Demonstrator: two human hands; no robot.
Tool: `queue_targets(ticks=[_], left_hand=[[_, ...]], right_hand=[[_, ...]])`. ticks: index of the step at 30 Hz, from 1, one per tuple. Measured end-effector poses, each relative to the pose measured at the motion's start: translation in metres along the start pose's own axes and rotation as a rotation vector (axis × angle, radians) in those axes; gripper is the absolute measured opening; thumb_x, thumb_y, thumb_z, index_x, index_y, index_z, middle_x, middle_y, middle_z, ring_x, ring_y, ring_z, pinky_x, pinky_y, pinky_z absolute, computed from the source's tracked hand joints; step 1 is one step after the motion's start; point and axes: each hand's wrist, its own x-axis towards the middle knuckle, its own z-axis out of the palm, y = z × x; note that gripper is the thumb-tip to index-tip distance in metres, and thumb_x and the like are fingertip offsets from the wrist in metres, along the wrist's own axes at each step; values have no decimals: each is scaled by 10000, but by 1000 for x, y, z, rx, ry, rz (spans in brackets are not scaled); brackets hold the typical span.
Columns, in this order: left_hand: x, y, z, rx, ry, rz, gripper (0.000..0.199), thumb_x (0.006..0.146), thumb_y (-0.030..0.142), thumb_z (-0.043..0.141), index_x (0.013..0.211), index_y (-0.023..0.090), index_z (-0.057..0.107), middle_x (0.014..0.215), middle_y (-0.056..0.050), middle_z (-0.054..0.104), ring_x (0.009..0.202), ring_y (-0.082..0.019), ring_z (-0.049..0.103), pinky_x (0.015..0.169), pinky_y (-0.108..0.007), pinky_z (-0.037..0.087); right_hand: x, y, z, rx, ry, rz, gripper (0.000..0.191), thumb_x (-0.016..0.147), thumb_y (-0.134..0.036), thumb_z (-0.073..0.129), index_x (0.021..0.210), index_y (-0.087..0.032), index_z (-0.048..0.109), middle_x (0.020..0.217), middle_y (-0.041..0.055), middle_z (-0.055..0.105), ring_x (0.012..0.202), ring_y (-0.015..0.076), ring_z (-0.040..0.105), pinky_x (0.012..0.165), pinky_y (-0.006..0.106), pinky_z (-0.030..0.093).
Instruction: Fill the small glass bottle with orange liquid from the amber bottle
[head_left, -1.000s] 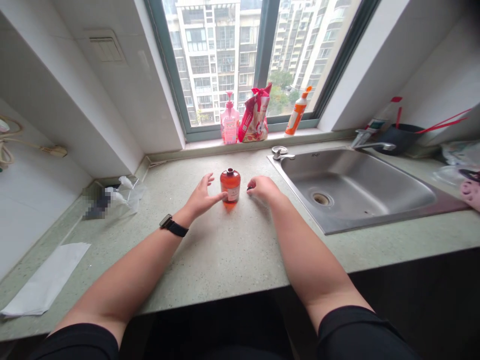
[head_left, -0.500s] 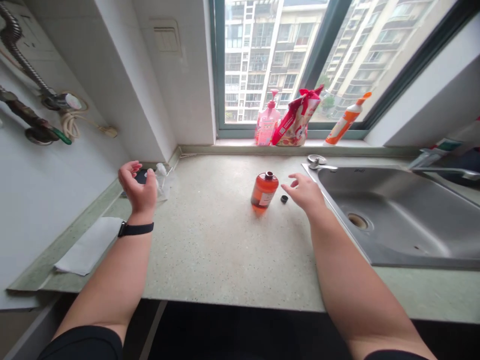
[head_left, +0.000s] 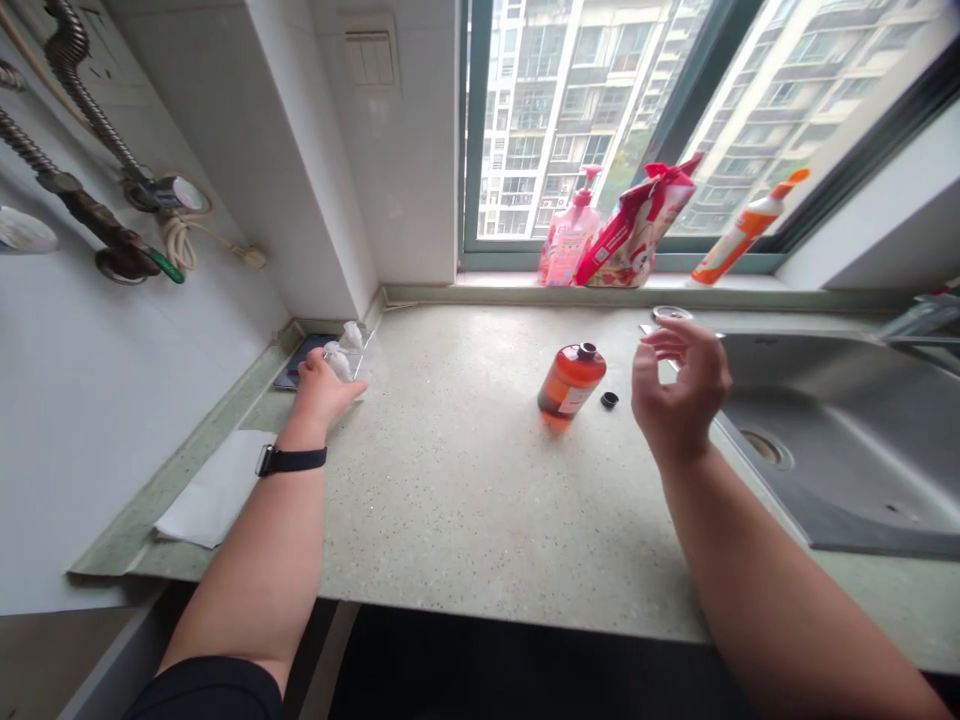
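Phone (head_left: pixel 301 362) partly hidden behind the left hand (head_left: pixel 324 393).

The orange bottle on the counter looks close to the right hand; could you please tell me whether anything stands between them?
A small black cap lies on the counter between the orange bottle and the right hand, just beside the bottle; the hand is held up clear of it.

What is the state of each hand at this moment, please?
Left hand: open, low beside crumpled clear plastic, holding nothing visible.
Right hand: open, fingers loosely curved, raised beside the orange bottle, empty.
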Motion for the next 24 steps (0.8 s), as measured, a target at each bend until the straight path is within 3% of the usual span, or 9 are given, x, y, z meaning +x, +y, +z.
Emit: queue_targets(ticks=[4,8,11,15,19,24], left_hand=[[-8,11,-4,-23,-108,37,932,714,374,920,1437,196,360,1356,-180,591,1307,-381,630,1119,-546,511],[-31,38,8,-253,-100,337,929,768,413,895,1502,262,345,1354,-131,625,1155,-309,710,1025,-514,572],[-59,63,24,-295,-89,586,928,809,407,877,1554,272,340,1384,-138,645,1194,-327,698,1045,-539,556],[-91,85,42,-254,-121,851,862,837,336,858,1552,262,381,1431,-132,661,1300,-349,645,1123,-542,470],[-104,92,52,-179,-160,946,827,845,323,855,1547,237,427,1445,-141,665,1289,-352,632,1091,-501,448],[-108,96,57,-96,-151,1024,803,880,323,832,1574,225,440,1434,-144,674,1289,-355,617,1090,-487,420]], right_hand=[[-6,-25,1,102,-30,-195,380,921,-143,660,1272,-287,680,919,22,736,801,211,698,729,383,610],[-20,-50,6,228,-197,-270,387,942,-119,663,1297,-274,671,975,36,754,837,201,719,792,386,616],[-34,-62,12,290,-375,-227,350,988,-169,648,1324,-266,642,948,30,741,830,196,717,768,368,606],[-48,-68,22,266,-593,-84,303,1003,-385,690,1269,-250,638,952,48,737,857,220,709,772,384,591],[-57,-70,28,203,-699,6,360,966,-546,710,1131,-233,644,926,61,722,850,232,685,769,388,564],[-61,-76,31,130,-746,70,299,978,-532,683,988,-238,633,925,62,725,818,219,660,739,366,516]])
